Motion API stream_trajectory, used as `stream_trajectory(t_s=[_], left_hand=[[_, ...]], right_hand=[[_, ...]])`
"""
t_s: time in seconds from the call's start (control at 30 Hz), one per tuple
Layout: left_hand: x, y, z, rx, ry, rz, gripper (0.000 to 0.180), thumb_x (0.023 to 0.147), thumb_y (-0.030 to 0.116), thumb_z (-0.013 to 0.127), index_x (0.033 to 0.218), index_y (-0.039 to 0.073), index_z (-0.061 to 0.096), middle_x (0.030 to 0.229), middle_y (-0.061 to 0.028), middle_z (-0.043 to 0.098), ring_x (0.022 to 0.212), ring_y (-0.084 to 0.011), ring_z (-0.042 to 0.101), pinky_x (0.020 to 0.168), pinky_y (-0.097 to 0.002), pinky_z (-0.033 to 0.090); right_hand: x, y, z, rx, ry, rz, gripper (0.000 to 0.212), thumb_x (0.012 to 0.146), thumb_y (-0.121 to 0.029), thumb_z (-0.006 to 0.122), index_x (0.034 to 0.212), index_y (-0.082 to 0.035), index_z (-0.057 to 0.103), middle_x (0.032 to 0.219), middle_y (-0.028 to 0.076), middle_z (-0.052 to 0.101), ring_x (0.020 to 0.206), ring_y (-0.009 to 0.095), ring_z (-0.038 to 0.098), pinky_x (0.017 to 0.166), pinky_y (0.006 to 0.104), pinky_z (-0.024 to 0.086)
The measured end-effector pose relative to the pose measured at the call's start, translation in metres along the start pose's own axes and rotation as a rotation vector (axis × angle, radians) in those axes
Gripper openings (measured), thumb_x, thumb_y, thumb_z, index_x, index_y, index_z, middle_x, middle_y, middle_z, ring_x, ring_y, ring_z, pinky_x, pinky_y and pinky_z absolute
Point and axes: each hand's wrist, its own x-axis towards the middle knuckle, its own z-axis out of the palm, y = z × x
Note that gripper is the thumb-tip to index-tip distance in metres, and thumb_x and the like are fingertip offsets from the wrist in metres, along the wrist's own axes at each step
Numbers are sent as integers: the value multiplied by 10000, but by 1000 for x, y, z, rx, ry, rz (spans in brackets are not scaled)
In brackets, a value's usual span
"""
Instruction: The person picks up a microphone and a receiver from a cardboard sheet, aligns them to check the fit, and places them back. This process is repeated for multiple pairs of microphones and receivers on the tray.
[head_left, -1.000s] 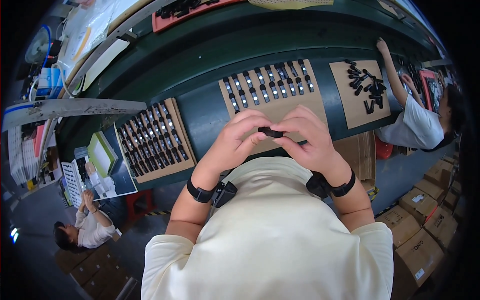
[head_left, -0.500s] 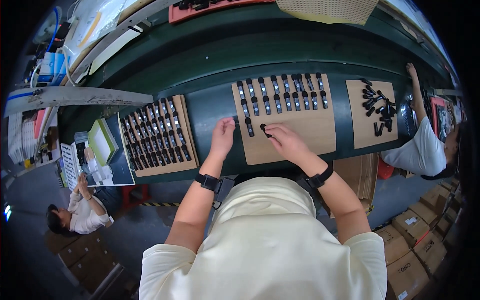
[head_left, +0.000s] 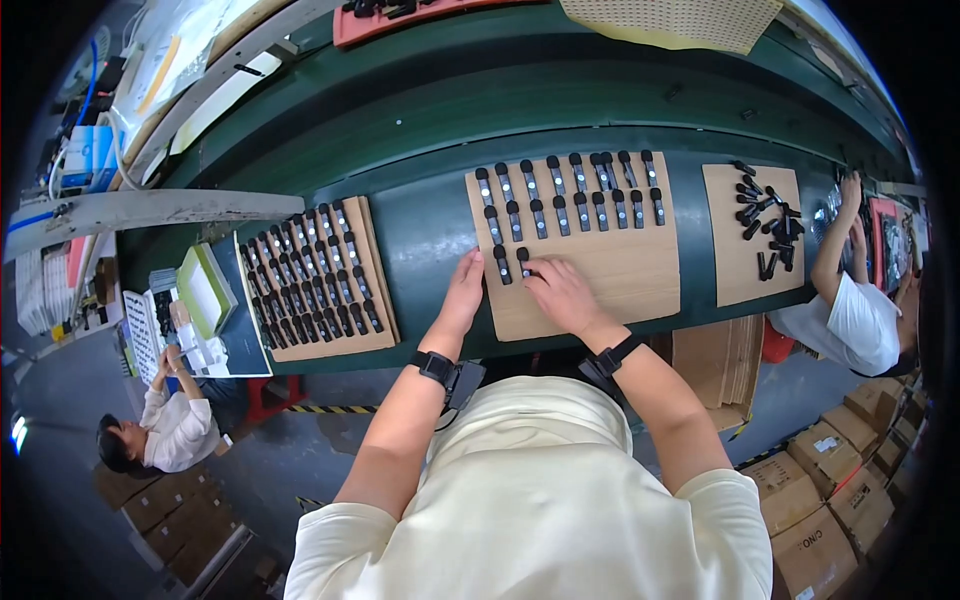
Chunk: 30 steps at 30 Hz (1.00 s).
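Note:
A cardboard sheet (head_left: 590, 285) lies on the dark green table in front of me. Along its far part stand two rows of small black microphones (head_left: 560, 212) with rounded foam-like tops. At the left, a third row starts with one microphone (head_left: 502, 265). Beside it my right hand (head_left: 565, 295) has its fingertips on another small microphone (head_left: 523, 256), which lies on the sheet, partly covered by the fingers. My left hand (head_left: 464, 290) is at the sheet's left edge, fingers stretched out and holding nothing visible.
To the left, a cardboard stack (head_left: 385, 310) bears several rows of similar microphones. On the right, another sheet (head_left: 735, 285) carries a loose pile of them. A co-worker (head_left: 845, 320) sits at the right end, another person (head_left: 180, 430) at the left. A metal bar (head_left: 200, 207) juts over the table.
My right hand has lowered the microphone onto the sheet beside the first one of the third row. My left hand has moved slightly right and down to the sheet's edge, its fingers straighter.

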Motion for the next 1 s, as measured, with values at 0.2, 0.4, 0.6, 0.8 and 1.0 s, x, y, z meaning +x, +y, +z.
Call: stream_trajectory(t_s=[0.2,0.4,0.6,0.8,1.0], left_hand=[[9,-7,0,21,8,10,537,1024,440,427,1415,72,429,1325,-108,546,1220,-230,513,1024,-385,386],[14,-5,-5,24,13,-20,514,1021,438,436,1364,56,470,1275,-99,582,1151,-217,560,981,-379,424],[17,7,-16,199,315,67,374,1023,342,472,1196,22,560,1144,-100,634,1045,-195,592,907,-345,456],[13,19,-27,265,549,337,242,1009,223,513,964,-9,565,909,-80,633,856,-134,570,814,-292,466],[-15,32,-18,375,629,320,288,1015,213,491,888,-26,590,834,-77,621,808,-126,557,779,-279,465]], right_hand=[[9,0,-5,-25,7,24,187,806,-98,631,992,-86,632,1182,83,586,1087,265,562,898,381,460],[7,19,-51,14,61,109,252,782,-50,648,1031,-90,633,1195,104,569,1095,302,555,923,408,459],[13,123,-146,-99,129,300,295,775,-12,655,1063,-70,619,1214,148,553,1120,352,547,923,424,478],[53,255,-187,-262,101,342,332,797,-43,663,1124,-60,604,1233,149,542,1127,359,539,938,424,472],[126,330,-171,-305,-113,497,373,823,-58,637,1192,-53,582,1243,170,556,1170,348,526,963,433,457]])
